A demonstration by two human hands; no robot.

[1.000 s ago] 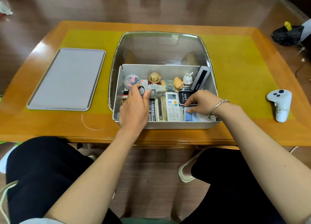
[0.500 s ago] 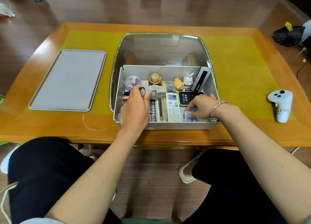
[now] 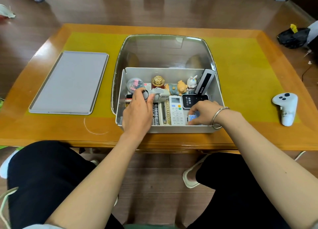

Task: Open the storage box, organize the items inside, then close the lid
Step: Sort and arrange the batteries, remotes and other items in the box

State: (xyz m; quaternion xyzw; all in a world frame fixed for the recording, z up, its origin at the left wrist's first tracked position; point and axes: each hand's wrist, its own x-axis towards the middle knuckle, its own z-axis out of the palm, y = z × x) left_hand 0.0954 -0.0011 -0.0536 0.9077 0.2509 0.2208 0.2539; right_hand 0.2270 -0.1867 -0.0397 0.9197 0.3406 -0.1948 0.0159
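Observation:
The white storage box (image 3: 165, 129) stands open on the table, its clear lid (image 3: 165, 51) tilted up behind it. My left hand (image 3: 137, 111) reaches into the box's left side and grips a grey mini fan (image 3: 159, 94) between thumb and fingers. My right hand (image 3: 204, 111), with a bracelet on the wrist, pinches a small blue spotted item (image 3: 191, 117) in the front right corner. Batteries (image 3: 155, 116), a white remote (image 3: 176, 111), a black Wi-Fi device (image 3: 192, 100), a pig figure (image 3: 177, 87) and a rabbit figure (image 3: 191, 81) lie inside.
A grey tray (image 3: 68, 82) lies flat to the left of the box. A white game controller (image 3: 285, 108) rests at the table's right. A black bag (image 3: 292, 37) sits on the floor far right. My knees are under the table's near edge.
My right hand has pulled back toward the box's front right corner and curled around the small blue item. My left hand stays on the mini fan.

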